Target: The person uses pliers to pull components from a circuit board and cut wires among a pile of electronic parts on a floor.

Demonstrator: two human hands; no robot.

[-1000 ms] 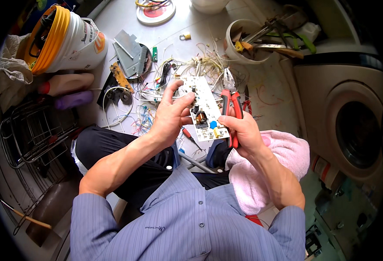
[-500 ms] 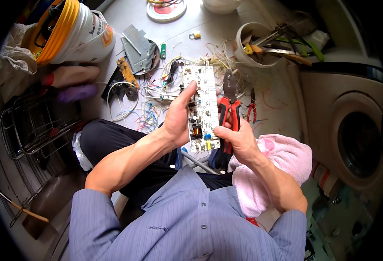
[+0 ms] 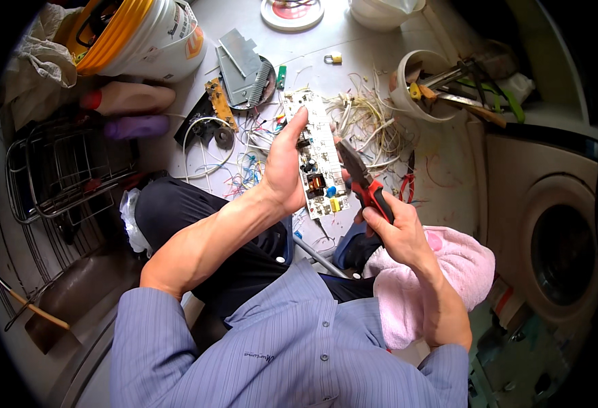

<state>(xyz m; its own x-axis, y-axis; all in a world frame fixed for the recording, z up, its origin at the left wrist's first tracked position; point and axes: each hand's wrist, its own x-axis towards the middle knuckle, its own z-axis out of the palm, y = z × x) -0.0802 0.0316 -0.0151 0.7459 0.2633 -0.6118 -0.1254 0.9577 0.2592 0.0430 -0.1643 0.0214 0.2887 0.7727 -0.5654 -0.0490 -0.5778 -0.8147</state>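
My left hand (image 3: 287, 166) is closed round the left edge of a long white circuit board (image 3: 325, 146), its thumb lying along the board's face. The board is held upright over my lap; near its lower end sit a copper-wound part (image 3: 315, 183), a blue disc component (image 3: 331, 192) and a yellow block (image 3: 335, 204). In my right hand (image 3: 402, 228) is a pair of pliers (image 3: 363, 178) with red and black handles. The jaws point up and left, beside the board's right edge; whether they touch it I cannot tell.
Loose wires (image 3: 370, 126) and metal parts (image 3: 244, 64) litter the floor ahead. A white bucket of tools (image 3: 402, 88) stands at the right, before a washing machine (image 3: 516, 204). A yellow-and-white bucket (image 3: 177, 47) is far left. A pink towel (image 3: 462, 262) drapes by my right forearm.
My right thumb has come off the board's lower corner. The pliers have swung from upright to tilted left, jaws lowered beside the board. My left hand keeps its hold.
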